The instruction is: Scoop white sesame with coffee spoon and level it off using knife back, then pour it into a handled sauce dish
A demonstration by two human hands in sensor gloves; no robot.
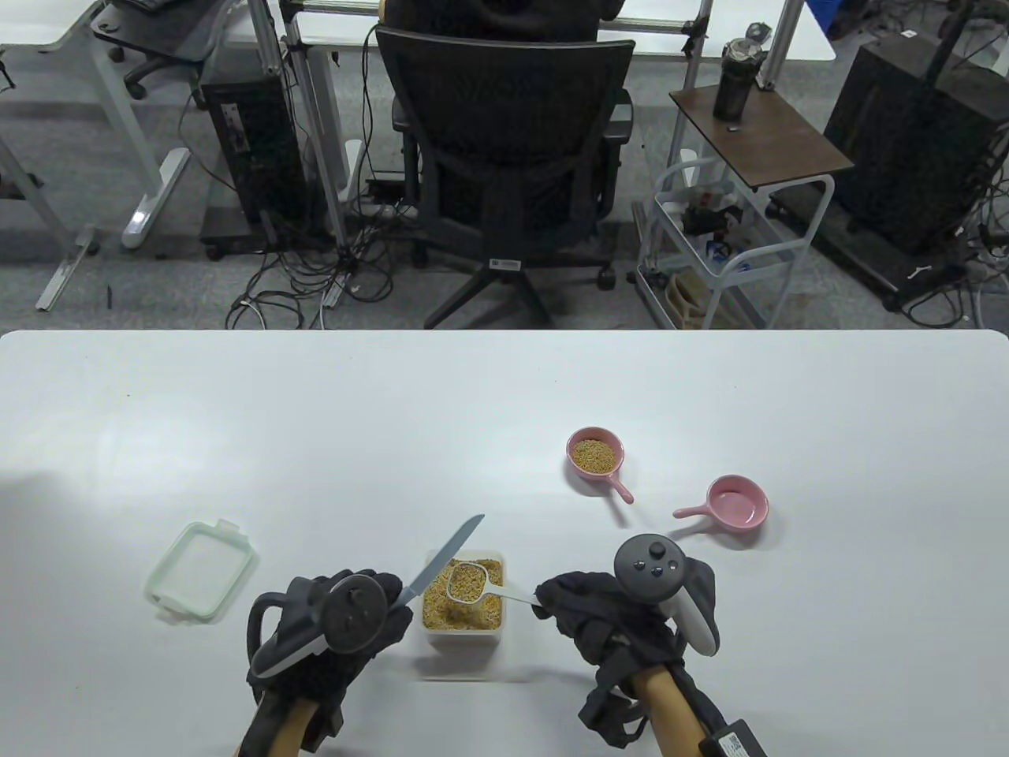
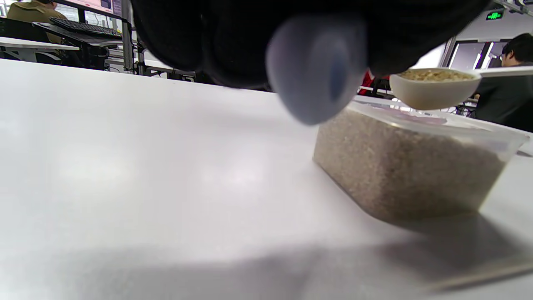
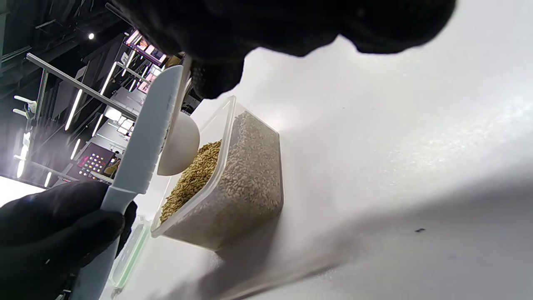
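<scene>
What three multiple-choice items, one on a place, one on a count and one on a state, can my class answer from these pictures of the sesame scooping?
1. Where is the spoon?
A. above the open container
B. over a sauce dish
C. lying on the lid

2. How many pink handled dishes stand on the table?
A. one
B. two
C. three

3. What is the state of the pink dish nearest the right hand?
A. full of sesame
B. upside down
C. empty

Answers:
1. A, the filled spoon hangs over the container's sesame, with the knife in the left hand at its side.
2. B, the sesame dish and the empty dish.
3. C, its inside shows bare pink.
</scene>
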